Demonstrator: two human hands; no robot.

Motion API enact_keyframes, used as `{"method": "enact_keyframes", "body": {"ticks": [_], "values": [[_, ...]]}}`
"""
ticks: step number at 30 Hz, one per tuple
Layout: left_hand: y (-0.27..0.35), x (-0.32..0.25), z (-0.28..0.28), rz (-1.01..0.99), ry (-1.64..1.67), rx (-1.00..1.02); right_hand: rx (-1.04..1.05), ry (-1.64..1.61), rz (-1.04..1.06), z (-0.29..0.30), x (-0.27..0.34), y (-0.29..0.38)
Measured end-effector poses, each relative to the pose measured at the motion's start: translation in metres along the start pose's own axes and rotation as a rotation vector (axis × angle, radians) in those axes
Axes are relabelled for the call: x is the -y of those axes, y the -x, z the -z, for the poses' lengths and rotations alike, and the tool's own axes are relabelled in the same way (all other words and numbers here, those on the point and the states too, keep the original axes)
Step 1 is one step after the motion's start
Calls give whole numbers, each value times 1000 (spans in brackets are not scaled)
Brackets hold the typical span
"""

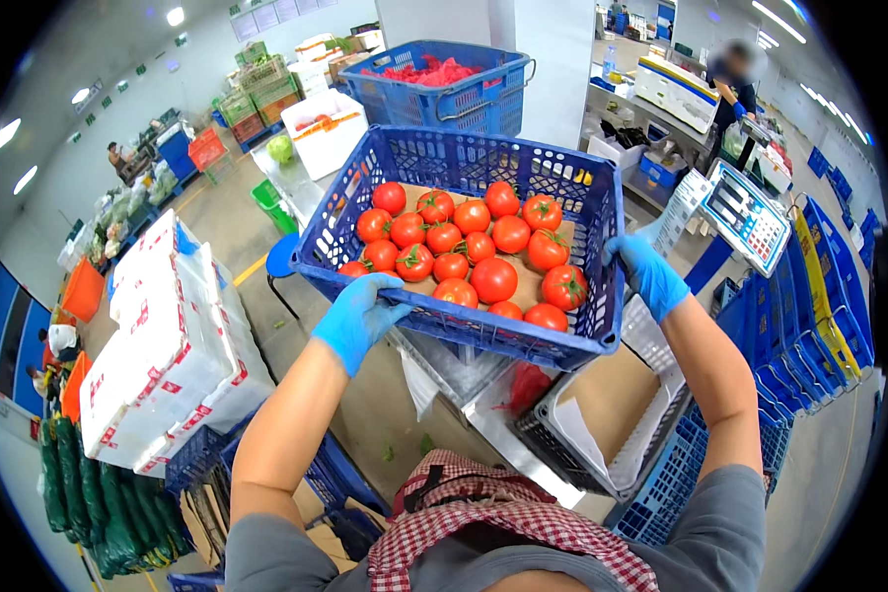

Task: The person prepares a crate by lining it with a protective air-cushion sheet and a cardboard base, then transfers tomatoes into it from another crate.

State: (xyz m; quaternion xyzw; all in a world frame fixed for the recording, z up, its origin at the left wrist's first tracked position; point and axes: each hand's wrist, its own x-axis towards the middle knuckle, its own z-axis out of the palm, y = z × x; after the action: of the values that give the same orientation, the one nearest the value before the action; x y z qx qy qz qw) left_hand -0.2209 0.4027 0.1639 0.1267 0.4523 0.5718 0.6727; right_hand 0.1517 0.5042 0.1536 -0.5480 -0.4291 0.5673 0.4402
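A dark blue plastic crate [459, 148] is held out before me, its near rim tilted toward me. Many red tomatoes [472, 216], several with green stems, lie on brown cardboard inside it. My left hand [362, 314], in a blue glove, grips the near rim at the left. At the right side wall, my right hand [644, 270], gloved the same way, has its fingers hooked over the crate's edge. Beneath the crate is a metal table [488, 414], partly hidden by it.
White foam boxes [170, 355] stand stacked at left. A digital scale [747, 214] and nested blue crates [777, 333] are at right. A black crate lined with cardboard [607, 407] sits below my right arm. Ahead, a blue crate [444, 103] holds red netting. A person [736, 96] stands beyond.
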Motion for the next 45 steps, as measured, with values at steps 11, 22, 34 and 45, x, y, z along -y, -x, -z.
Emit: {"method": "enact_keyframes", "body": {"ticks": [11,22,34,45], "values": [[-77,-31,23,305,-84,40,-143,320,-170,-34,3,-66],[-214,-165,-34,-432,-1497,866,184,1493,-47,-133,27,-81],[-343,-74,-69,-277,-1982,964,-26,1543,182,-131,2,-113],[-260,-104,-98,313,-754,626,-489,-25,242,45,27,51]]}}
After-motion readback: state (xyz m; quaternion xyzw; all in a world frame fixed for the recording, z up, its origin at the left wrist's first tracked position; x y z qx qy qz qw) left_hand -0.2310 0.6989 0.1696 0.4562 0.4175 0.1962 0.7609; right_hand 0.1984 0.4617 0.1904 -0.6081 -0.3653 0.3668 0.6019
